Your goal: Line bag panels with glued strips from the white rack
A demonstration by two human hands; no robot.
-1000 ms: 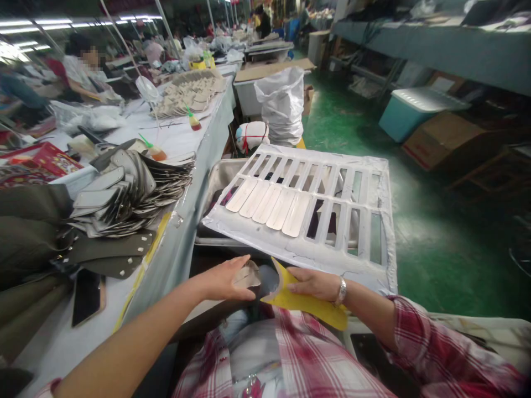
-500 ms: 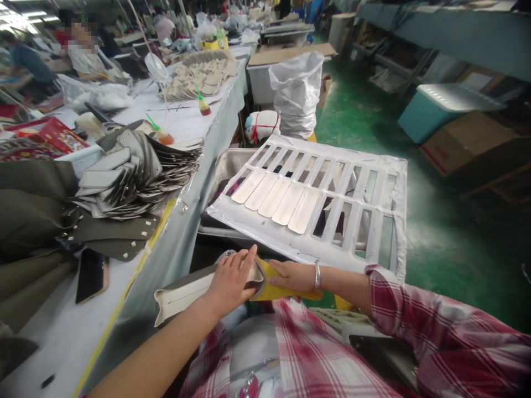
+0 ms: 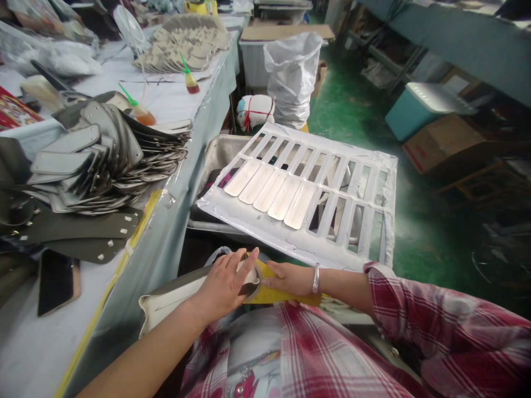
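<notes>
My left hand (image 3: 224,282) lies flat, fingers stretched out, on a long grey strap-shaped leather piece (image 3: 174,293) across my lap. My right hand (image 3: 290,277) presses flat on a yellow card (image 3: 286,296) whose end meets the strap's rounded tip. Just beyond both hands a white slotted rack (image 3: 298,243) rests over a metal tray (image 3: 215,160). Several pale rounded strips (image 3: 269,192) lie side by side in the rack's left slots.
A long white table (image 3: 50,331) runs along my left, with a heap of grey leather pieces (image 3: 95,160), flat dark pieces, a phone (image 3: 56,282) and two glue bottles (image 3: 188,80). A white sack (image 3: 292,74), a blue bin (image 3: 423,108) and cardboard boxes stand on the green floor.
The strap has been drawn out leftward across my lap and laid flat. My left hand went from curled around its tip to lying flat on it. The yellow card has been lowered flat.
</notes>
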